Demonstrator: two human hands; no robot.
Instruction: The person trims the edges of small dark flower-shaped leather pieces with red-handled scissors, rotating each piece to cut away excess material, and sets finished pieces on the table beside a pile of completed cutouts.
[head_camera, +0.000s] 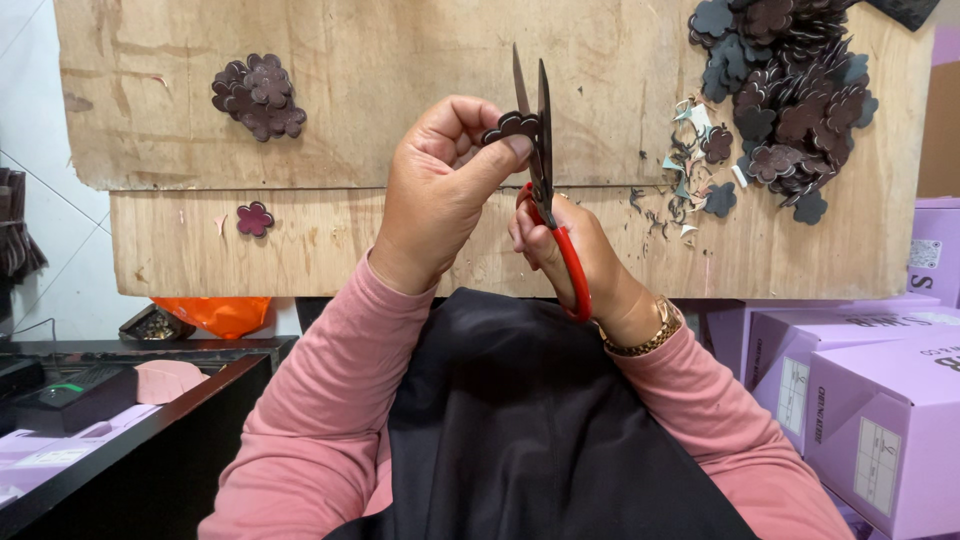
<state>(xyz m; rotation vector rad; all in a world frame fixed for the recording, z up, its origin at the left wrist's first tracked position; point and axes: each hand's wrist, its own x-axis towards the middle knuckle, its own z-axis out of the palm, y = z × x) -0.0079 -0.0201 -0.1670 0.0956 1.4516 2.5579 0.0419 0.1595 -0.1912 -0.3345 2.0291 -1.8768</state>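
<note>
Head view looks down on a wooden board (400, 90) that serves as the work surface, and everything else is placed from it. Purple cardboard boxes (860, 400) are stacked below the board's right end. On its upper right corner lies a large heap of dark flower shapes (790, 90), with pale trimmings (690, 170) scattered just beside the heap. A smaller cluster of flower shapes (258, 95) sits on the board's upper left, and a single maroon flower (254, 218) lies below that cluster, apart from it.

In front of the board's middle, the right hand (575, 250) is clenched through the red loops of a pair of scissors (545, 170), blades pointing up and slightly parted. The left hand (440, 190) pinches a small dark flower piece (510, 126) between thumb and fingertips, holding it against the blades; whether the edge is already between them is hard to tell, as the thumb covers part of it.

The piece looks thin, light and flexible, probably leather or a similar sheet, so it would bend if held far from the cut. A pinch close to the blade line, on the flat face away from the scalloped edge, seems the steadiest hold.
</note>
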